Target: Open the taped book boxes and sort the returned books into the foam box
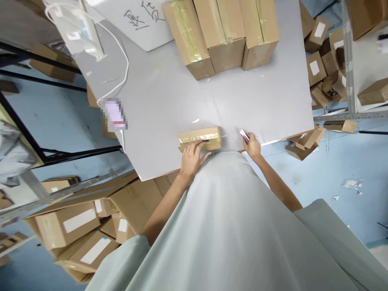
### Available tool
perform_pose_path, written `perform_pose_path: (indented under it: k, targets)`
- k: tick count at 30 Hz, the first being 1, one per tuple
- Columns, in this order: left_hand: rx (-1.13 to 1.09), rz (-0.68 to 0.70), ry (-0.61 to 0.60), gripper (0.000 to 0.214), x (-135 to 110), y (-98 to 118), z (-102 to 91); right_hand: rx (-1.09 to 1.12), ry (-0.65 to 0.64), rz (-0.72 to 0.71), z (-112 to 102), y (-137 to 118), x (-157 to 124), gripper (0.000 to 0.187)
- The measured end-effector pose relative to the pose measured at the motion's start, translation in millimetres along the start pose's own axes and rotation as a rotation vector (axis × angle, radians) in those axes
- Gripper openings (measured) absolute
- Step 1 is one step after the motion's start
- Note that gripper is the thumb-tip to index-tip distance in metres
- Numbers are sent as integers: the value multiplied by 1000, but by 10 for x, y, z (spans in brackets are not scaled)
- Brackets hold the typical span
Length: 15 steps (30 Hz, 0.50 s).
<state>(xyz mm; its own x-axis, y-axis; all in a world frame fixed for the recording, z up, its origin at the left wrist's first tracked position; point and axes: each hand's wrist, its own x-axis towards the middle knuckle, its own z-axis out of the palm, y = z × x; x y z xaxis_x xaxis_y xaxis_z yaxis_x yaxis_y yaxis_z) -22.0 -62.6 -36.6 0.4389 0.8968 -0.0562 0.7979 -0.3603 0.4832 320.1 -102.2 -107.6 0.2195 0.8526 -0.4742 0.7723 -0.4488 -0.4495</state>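
A small taped cardboard box (200,138) lies at the near edge of the grey table (169,97). My left hand (192,157) rests on its near side, fingers laid against the cardboard. To the right of the box, my right hand (252,146) is closed round a thin pink-and-white tool (244,136), its tip on the tabletop. My pale shirt hides the table edge below both hands.
Three larger taped boxes (222,32) stand at the far side of the table. A white cable (117,60) and a plastic bag lie at the far left. Many cardboard boxes (75,226) are piled on the blue floor left and right (324,60).
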Motion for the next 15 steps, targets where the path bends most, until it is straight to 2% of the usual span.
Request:
perform_pose_path:
  k: [3,5,8,13,15]
  targets:
    - [47,-124,48,55,-178,-230,-153,-47,64,142,43,115,329,41]
    - [48,-168,58,57,-256,-410,-237,-82,111,136,39,141,483,38]
    - [-16,-163,37,60,-290,-617,-303,-171,159,91,-9,123,584,36]
    - [-65,-159,44,61,-245,-692,-322,-281,160,59,-122,-45,599,37]
    - [-74,-147,31,61,-233,-678,-324,-271,169,-30,-146,-164,605,40]
